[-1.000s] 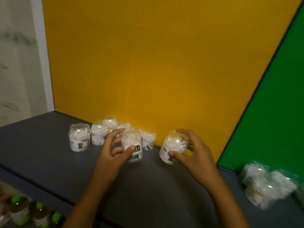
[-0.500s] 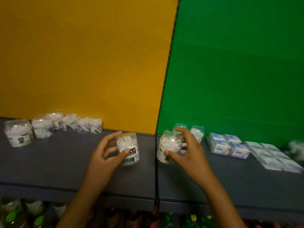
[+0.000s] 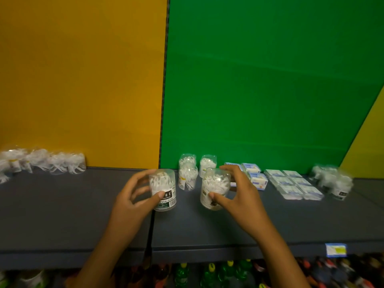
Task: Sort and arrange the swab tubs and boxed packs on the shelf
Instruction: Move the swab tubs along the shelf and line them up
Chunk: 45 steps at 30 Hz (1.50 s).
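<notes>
While both hands are busy up front, the biggest things in shot are the backing panels: a yellow panel (image 3: pixel 83 80) on the left and a green panel (image 3: pixel 259 80) on the right, meeting at a dark seam. Below them runs the dark grey shelf (image 3: pixel 62 215), split into two boards right under that seam, with a small blue and yellow price tag (image 3: pixel 336 250) on its front edge, too blurry to read. Under the shelf you can just make out green bottles (image 3: pixel 209 273) with yellow caps.

Left hand (image 3: pixel 133 196) has its fingers and thumb curled round a clear tub (image 3: pixel 163 190), upright, right over the seam. Its label reads "DENTAL FLOSS" on a dark band, so not really swabs; the smaller print above is unreadable. Right hand (image 3: pixel 239 192) grips a second tub (image 3: pixel 215 189), tilted a bit, label too blurred to read.

Just behind and between those two sit three more tubs (image 3: pixel 188 176) against the green panel. Right of them are blue and white boxes (image 3: pixel 254 175), then a flat block of packs (image 3: pixel 295 183), then a blurry tub cluster (image 3: pixel 332 181) at the far right. Another smeared row of tubs (image 3: pixel 41 161) lines the yellow panel on the left.
</notes>
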### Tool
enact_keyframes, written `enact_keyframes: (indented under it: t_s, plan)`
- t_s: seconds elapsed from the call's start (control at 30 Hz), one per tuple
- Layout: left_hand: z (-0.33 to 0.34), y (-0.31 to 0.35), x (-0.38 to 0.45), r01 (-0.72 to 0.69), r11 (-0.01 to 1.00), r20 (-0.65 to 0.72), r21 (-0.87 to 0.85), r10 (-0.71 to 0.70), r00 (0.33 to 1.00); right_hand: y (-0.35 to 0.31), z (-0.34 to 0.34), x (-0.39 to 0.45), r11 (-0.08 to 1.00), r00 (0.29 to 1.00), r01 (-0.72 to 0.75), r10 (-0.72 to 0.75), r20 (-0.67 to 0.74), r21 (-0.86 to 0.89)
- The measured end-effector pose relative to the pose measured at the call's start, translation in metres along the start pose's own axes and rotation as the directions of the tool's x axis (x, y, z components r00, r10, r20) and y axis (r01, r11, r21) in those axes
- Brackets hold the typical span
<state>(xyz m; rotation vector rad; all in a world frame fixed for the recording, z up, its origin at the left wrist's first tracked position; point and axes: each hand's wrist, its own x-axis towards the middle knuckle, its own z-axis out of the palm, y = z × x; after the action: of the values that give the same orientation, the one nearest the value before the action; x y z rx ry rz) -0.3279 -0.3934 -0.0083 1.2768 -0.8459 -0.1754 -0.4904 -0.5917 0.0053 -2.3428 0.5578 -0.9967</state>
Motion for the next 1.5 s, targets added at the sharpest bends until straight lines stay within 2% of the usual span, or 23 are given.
enact_keyframes:
  t_s: [0.57, 0.77, 1.03, 1.3, 1.5]
  plan:
    - [0.037, -0.069, 0.108, 0.021, 0.999, 0.023, -0.033, -0.020, 1.000, 0.079, 0.025, 0.100, 0.992, 0.996, -0.072, 0.076, 0.036, -0.100]
    - [0.046, -0.088, 0.129, 0.037, 0.999, 0.019, -0.032, -0.037, 0.999, 0.105, 0.056, 0.118, 0.988, 0.985, -0.093, 0.110, 0.131, -0.127]
    - [0.052, -0.095, 0.145, 0.026, 0.999, 0.019, -0.021, -0.025, 1.000, 0.122, 0.071, 0.119, 0.986, 0.980, -0.071, 0.097, 0.176, -0.150]
    - [0.071, -0.075, 0.137, -0.030, 0.999, 0.044, 0.010, 0.030, 0.999, 0.118, 0.044, 0.113, 0.988, 0.974, -0.029, 0.062, 0.219, -0.149]
    - [0.104, -0.056, 0.115, -0.063, 0.998, 0.043, -0.001, 0.063, 0.997, 0.127, -0.021, 0.093, 0.956, 0.988, 0.003, 0.042, 0.148, -0.294]
